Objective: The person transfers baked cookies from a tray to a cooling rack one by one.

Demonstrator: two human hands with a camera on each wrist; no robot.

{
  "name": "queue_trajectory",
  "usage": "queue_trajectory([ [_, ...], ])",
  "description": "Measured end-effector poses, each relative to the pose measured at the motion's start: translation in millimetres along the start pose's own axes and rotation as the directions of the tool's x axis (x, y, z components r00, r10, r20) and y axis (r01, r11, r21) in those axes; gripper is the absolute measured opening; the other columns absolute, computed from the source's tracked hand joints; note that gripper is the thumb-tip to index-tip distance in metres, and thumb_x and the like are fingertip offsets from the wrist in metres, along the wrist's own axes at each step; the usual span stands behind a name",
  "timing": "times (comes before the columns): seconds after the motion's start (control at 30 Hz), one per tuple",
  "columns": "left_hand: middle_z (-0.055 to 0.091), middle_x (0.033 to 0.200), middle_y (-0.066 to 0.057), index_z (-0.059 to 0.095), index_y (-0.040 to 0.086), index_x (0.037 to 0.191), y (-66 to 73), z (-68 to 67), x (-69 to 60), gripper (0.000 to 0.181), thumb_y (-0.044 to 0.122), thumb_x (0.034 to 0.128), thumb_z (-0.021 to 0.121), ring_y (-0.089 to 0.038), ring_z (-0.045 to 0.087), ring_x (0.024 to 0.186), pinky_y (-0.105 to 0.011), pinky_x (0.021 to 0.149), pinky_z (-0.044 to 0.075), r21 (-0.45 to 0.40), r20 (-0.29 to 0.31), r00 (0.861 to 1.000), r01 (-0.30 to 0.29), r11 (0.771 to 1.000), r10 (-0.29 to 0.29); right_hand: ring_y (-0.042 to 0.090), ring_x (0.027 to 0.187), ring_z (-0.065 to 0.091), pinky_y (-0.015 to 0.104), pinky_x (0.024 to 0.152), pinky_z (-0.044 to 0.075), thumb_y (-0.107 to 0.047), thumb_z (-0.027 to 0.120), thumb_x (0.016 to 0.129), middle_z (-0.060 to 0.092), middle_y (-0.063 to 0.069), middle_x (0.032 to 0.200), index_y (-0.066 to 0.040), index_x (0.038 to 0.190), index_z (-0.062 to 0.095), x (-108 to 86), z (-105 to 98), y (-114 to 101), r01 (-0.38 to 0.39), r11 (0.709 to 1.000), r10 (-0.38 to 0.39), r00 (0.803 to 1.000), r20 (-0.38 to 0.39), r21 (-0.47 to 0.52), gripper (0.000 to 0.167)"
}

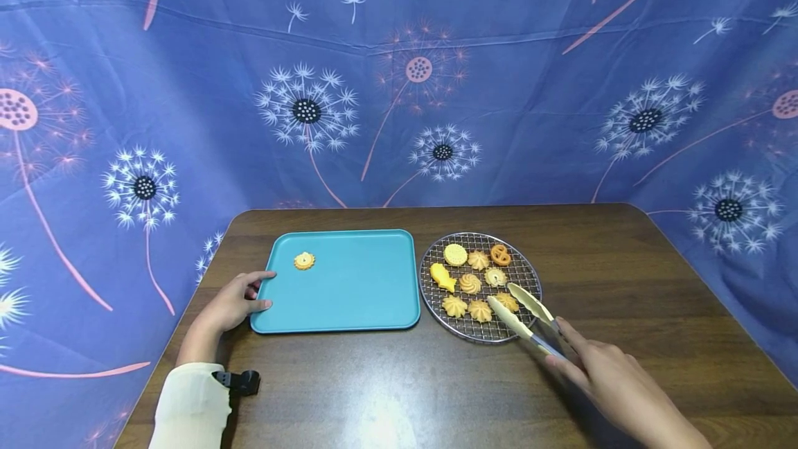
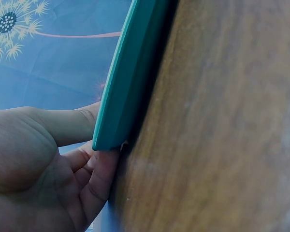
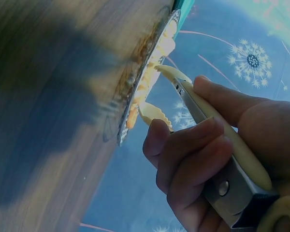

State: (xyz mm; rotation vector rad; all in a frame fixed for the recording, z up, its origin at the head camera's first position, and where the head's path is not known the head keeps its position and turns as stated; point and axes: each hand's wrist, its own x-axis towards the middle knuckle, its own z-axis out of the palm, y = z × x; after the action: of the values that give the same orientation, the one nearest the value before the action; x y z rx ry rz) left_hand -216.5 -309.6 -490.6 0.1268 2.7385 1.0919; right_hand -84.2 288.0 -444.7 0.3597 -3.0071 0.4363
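At the left edge of a turquoise tray (image 1: 349, 289), my left hand (image 1: 231, 303) grips the rim, with thumb and fingers on it in the left wrist view. One round scalloped cookie (image 1: 304, 260) lies on that tray. My right hand (image 1: 614, 376) holds cream-tipped metal tongs (image 1: 512, 322), fingers wrapped round their arms. The spread tong tips are over the right front part of a round wire rack (image 1: 486, 341). Between them sits a golden flower-shaped cookie (image 1: 508, 301); whether they touch it I cannot tell.
Several cookies share the rack, among them a fish-shaped one (image 1: 442, 277), a pretzel (image 1: 500, 255), a pale round one (image 1: 456, 255) and a swirl (image 1: 470, 283). Tray and rack stand side by side on a brown wooden table (image 1: 623, 276). Behind hangs a blue dandelion-print cloth (image 1: 524, 144).
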Motion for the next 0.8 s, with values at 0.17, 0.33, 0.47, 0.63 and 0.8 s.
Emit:
queue_trajectory([
  [0.17, 0.05, 0.11, -0.02, 0.052, -0.004, 0.145, 0.2, -0.3, -0.2, 0.057, 0.003, 0.0929, 0.074, -0.03, 0.049, 0.093, -0.039, 0.074, 0.042, 0.004, 0.008, 1.0, -0.001, 1.0, 0.001, 0.042, 0.094, 0.072, 0.06, 0.074, 0.055, -0.041, 0.072, 0.096, 0.071, 0.027, 0.114, 0.003, 0.146, 0.055, 2.8, 2, -7, -0.005, 1.0, 0.004, 1.0, 0.013, 0.019, 0.068],
  [0.33, 0.049, 0.108, -0.019, 0.052, -0.005, 0.145, -0.2, -0.2, -0.1, 0.057, 0.003, 0.0929, 0.074, -0.03, 0.048, 0.093, -0.039, 0.074, 0.042, 0.009, 0.006, 1.0, -0.004, 1.0, 0.004, 0.04, 0.094, 0.073, 0.058, 0.076, 0.056, -0.041, 0.073, 0.096, 0.073, 0.023, 0.111, 0.0, 0.146, 0.055, 9.4, 5, -15, 0.025, 0.999, -0.025, 1.0, 0.001, 0.031, 0.068],
  [0.47, 0.049, 0.107, -0.019, 0.052, -0.005, 0.145, -0.6, 0.2, -0.1, 0.057, 0.002, 0.0926, 0.074, -0.029, 0.048, 0.093, -0.039, 0.073, 0.042, 0.006, 0.003, 1.0, -0.005, 1.0, 0.005, 0.041, 0.097, 0.073, 0.059, 0.078, 0.056, -0.041, 0.073, 0.096, 0.072, 0.024, 0.115, -0.001, 0.147, 0.055, 14.3, 7, -22, 0.029, 0.999, -0.029, 1.0, 0.01, 0.038, 0.067],
  [0.63, 0.05, 0.108, -0.02, 0.052, -0.006, 0.144, -1.3, 0.1, 0.1, 0.056, 0.001, 0.0922, 0.074, -0.029, 0.048, 0.091, -0.038, 0.073, 0.042, 0.001, -0.001, 1.0, -0.017, 1.0, 0.017, 0.041, 0.1, 0.072, 0.058, 0.083, 0.056, -0.039, 0.074, 0.095, 0.072, 0.025, 0.116, 0.001, 0.145, 0.056, 21.1, 10, -31, 0.059, 0.998, -0.059, 0.998, 0.009, 0.036, 0.067],
  [0.8, 0.051, 0.108, -0.021, 0.052, -0.006, 0.144, -1.7, 0.3, 0.7, 0.057, 0.001, 0.0921, 0.074, -0.029, 0.049, 0.091, -0.038, 0.073, 0.042, 0.004, 0.001, 1.0, -0.023, 1.0, 0.023, 0.029, 0.091, 0.073, 0.051, 0.079, 0.057, -0.04, 0.074, 0.095, 0.074, 0.01, 0.099, -0.002, 0.145, 0.058, 28.8, 12, -42, 0.089, 0.996, -0.089, 0.996, -0.002, 0.025, 0.065],
])
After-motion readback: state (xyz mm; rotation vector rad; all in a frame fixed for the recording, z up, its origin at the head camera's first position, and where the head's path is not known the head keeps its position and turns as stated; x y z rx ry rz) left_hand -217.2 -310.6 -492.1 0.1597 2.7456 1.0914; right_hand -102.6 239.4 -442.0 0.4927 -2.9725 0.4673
